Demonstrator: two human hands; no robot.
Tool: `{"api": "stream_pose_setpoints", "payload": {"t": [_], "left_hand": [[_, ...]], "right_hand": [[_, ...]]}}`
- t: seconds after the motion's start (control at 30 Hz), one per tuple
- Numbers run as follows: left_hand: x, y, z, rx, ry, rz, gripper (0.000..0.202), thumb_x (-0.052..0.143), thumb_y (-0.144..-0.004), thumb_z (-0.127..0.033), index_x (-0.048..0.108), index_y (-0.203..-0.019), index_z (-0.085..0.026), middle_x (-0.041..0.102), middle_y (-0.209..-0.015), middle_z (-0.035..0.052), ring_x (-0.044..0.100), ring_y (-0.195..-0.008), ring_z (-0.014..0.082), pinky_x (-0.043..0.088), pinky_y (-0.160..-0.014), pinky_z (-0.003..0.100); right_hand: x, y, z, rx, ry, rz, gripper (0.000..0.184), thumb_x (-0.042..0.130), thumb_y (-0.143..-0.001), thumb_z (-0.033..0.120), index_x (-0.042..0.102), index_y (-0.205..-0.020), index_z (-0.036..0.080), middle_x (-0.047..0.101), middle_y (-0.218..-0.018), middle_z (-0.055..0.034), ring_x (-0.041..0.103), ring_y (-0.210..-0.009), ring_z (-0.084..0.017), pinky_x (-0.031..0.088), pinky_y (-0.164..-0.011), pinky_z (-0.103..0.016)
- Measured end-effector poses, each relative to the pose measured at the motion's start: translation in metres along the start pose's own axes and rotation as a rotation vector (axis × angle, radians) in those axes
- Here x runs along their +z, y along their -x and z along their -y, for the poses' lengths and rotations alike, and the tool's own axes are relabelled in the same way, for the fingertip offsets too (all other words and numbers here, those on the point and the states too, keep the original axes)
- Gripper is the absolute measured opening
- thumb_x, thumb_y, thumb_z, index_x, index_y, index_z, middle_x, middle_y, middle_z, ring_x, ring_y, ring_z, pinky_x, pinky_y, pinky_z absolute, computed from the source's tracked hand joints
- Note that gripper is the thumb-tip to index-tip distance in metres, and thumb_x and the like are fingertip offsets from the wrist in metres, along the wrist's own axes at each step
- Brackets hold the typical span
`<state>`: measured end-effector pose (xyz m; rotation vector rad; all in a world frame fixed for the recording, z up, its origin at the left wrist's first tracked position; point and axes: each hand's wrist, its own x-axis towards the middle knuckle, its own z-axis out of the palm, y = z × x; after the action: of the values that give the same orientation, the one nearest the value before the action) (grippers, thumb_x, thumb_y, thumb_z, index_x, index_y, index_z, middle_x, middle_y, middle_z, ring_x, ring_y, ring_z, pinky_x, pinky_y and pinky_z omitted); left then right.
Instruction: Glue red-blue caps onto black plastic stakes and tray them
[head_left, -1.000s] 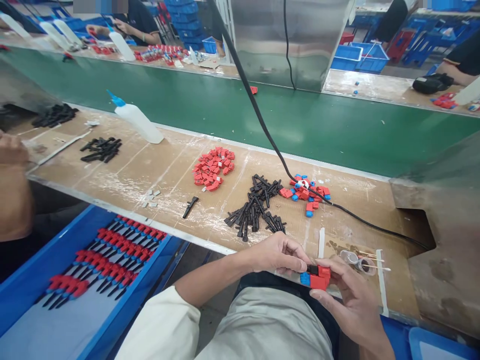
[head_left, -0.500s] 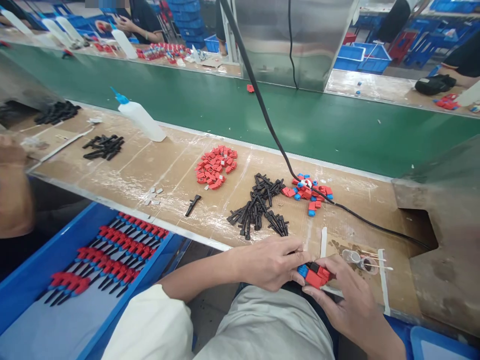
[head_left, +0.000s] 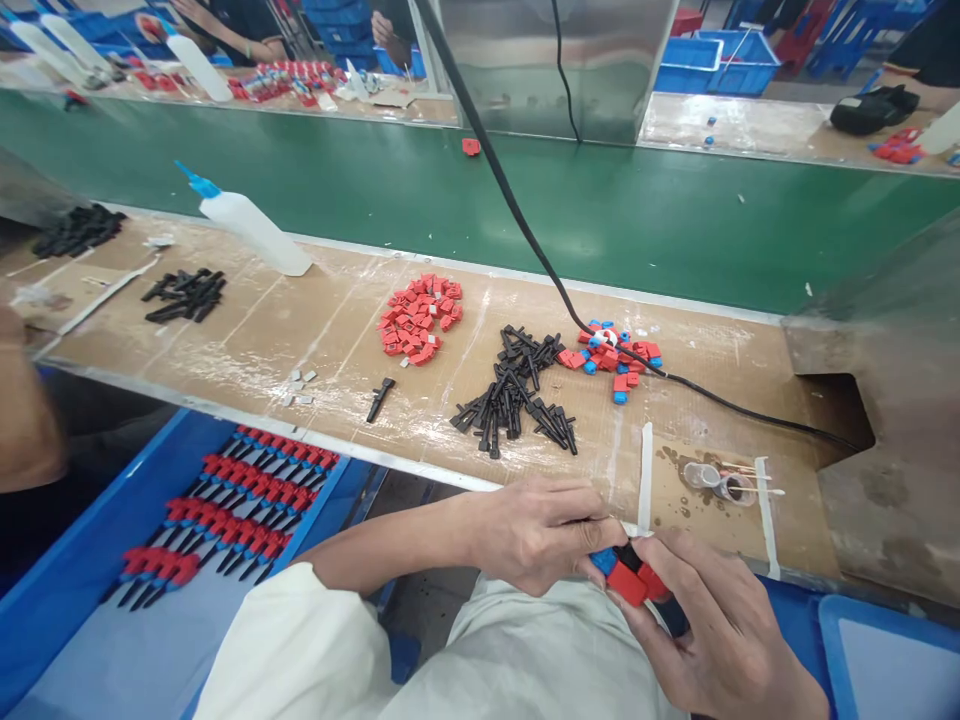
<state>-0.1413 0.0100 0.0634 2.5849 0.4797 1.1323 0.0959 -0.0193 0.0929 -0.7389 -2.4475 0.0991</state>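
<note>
green belt [head_left: 360, 180] behind, brown bench [head_left: 330, 310] in front, and the action's at the near edge. left hand [head_left: 536, 535] has rolled over in the last second, back uppermost now, thumb and fingertips pinching the blue end [head_left: 602, 560] of the red block [head_left: 626, 583]. right hand [head_left: 709, 620] clasps the opposite side, so the block looks braced from both ends, up over the lap. black part [head_left: 628, 556] peeks out between; fingers hide whether it's seated. beyond, the black pile [head_left: 514, 385] and red pile [head_left: 420, 318] lie untouched.
</note>
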Motion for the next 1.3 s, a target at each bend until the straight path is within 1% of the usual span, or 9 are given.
{"api": "stream_pose_setpoints", "payload": {"t": [0.17,0.37,0.63,0.7,0.77,0.87,0.93,1.07,1.3], "left_hand": [[-0.007,-0.005,-0.002,0.021,-0.069,0.075,0.027,0.046,-0.105,-0.024,0.060,-0.116,-0.004,0.064,-0.086,0.0099,0.058,-0.075,0.0185,0.052,-0.069,0.029],[-0.001,-0.003,-0.006,0.041,-0.108,0.046,0.026,0.047,-0.100,-0.019,0.064,-0.110,-0.002,0.061,-0.080,0.0085,0.053,-0.070,0.0198,0.048,-0.062,0.032],[0.003,0.005,-0.008,-0.002,-0.009,0.027,0.030,0.048,-0.103,-0.029,0.063,-0.111,-0.005,0.064,-0.081,0.0096,0.055,-0.069,0.0193,0.049,-0.064,0.031],[0.000,0.005,-0.008,-0.044,0.023,0.026,0.032,0.051,-0.103,-0.033,0.064,-0.115,-0.007,0.067,-0.085,0.0107,0.060,-0.073,0.0194,0.052,-0.069,0.031],[-0.002,0.005,-0.009,-0.138,0.099,-0.014,0.038,0.059,-0.101,-0.040,0.063,-0.124,-0.011,0.071,-0.092,0.0112,0.064,-0.079,0.0197,0.054,-0.074,0.031],[0.001,0.001,-0.007,-0.412,0.409,-0.213,0.066,0.069,-0.093,-0.051,0.051,-0.147,-0.018,0.074,-0.106,0.0119,0.067,-0.081,0.0176,0.055,-0.074,0.029],[0.008,-0.002,-0.004,-0.605,0.691,-0.352,0.080,0.072,-0.089,-0.056,0.043,-0.154,-0.020,0.073,-0.118,0.0148,0.070,-0.087,0.0177,0.055,-0.075,0.028],[0.030,-0.008,0.002,-0.792,1.168,-0.278,0.070,0.064,-0.090,-0.066,0.063,-0.139,-0.016,0.073,-0.124,0.0189,0.072,-0.106,0.0256,0.056,-0.091,0.035],[0.062,-0.015,0.004,-0.868,1.505,-0.355,0.066,0.072,-0.078,-0.070,0.075,-0.112,-0.013,0.077,-0.110,0.0179,0.073,-0.105,0.0298,0.054,-0.097,0.040]], "right_hand": [[-0.004,0.000,0.006,0.019,0.083,0.012,0.019,0.055,-0.101,0.020,0.061,-0.115,0.008,0.071,-0.094,-0.0139,0.069,-0.086,-0.023,0.053,-0.066,-0.032],[0.003,0.002,0.008,-0.004,0.090,-0.048,0.015,0.061,-0.096,0.018,0.064,-0.107,0.008,0.071,-0.087,-0.0111,0.069,-0.080,-0.022,0.052,-0.067,-0.033],[0.013,0.003,0.007,0.049,-0.026,-0.120,0.017,0.065,-0.086,0.015,0.062,-0.102,0.013,0.067,-0.079,-0.0068,0.063,-0.064,-0.018,0.046,-0.053,-0.029],[0.017,0.006,0.007,0.165,-0.178,-0.125,0.018,0.066,-0.087,0.021,0.062,-0.104,0.016,0.067,-0.081,-0.0061,0.063,-0.066,-0.018,0.048,-0.054,-0.029],[0.023,0.010,0.008,0.409,-0.534,-0.115,0.014,0.063,-0.092,0.031,0.062,-0.101,0.020,0.062,-0.075,-0.0020,0.058,-0.058,-0.016,0.045,-0.050,-0.026],[0.033,0.010,0.012,0.822,-1.285,-0.086,0.036,0.051,-0.097,0.055,0.061,-0.092,0.021,0.053,-0.069,-0.0003,0.038,-0.043,-0.011,0.029,-0.036,-0.023],[0.038,0.004,0.016,0.961,-1.652,-0.100,0.045,0.049,-0.093,0.064,0.059,-0.089,0.021,0.049,-0.069,-0.0008,0.027,-0.043,-0.010,0.022,-0.034,-0.023],[0.039,-0.010,0.018,1.021,-1.859,-0.106,0.042,0.046,-0.091,0.064,0.056,-0.085,0.024,0.036,-0.067,0.0024,0.018,-0.048,-0.012,0.019,-0.036,-0.021],[0.040,-0.011,0.019,0.972,-2.029,-0.139,0.041,0.043,-0.099,0.058,0.062,-0.092,0.022,0.032,-0.069,0.0037,0.012,-0.051,-0.011,0.017,-0.038,-0.019]]}}
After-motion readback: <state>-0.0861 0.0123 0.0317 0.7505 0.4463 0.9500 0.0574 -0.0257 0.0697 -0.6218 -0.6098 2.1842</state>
